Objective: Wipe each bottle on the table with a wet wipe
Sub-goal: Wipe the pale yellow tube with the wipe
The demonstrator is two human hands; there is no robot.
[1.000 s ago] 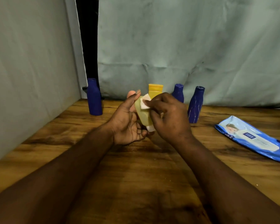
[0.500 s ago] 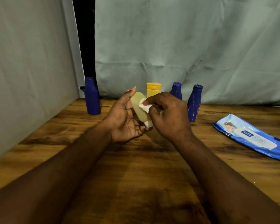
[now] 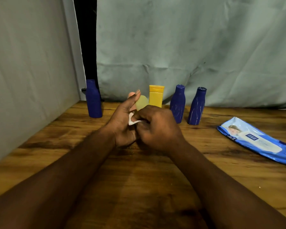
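My left hand (image 3: 122, 123) holds a small pale yellow-green bottle (image 3: 141, 103) upright above the table's middle, thumb along its side. My right hand (image 3: 157, 128) pinches a white wet wipe (image 3: 132, 120) against the bottle's lower part, hiding most of the bottle. Three dark blue bottles stand along the back: one at the left (image 3: 93, 99), two at the right (image 3: 177, 103) (image 3: 196, 106). A yellow bottle (image 3: 156, 95) stands behind my hands.
A blue pack of wet wipes (image 3: 257, 141) lies flat at the right on the wooden table (image 3: 139, 187). A grey cloth hangs behind the bottles and a pale wall closes the left side.
My right hand has slid the wipe down from the bottle's top to its lower part. More of the bottle's top now shows above my hands.
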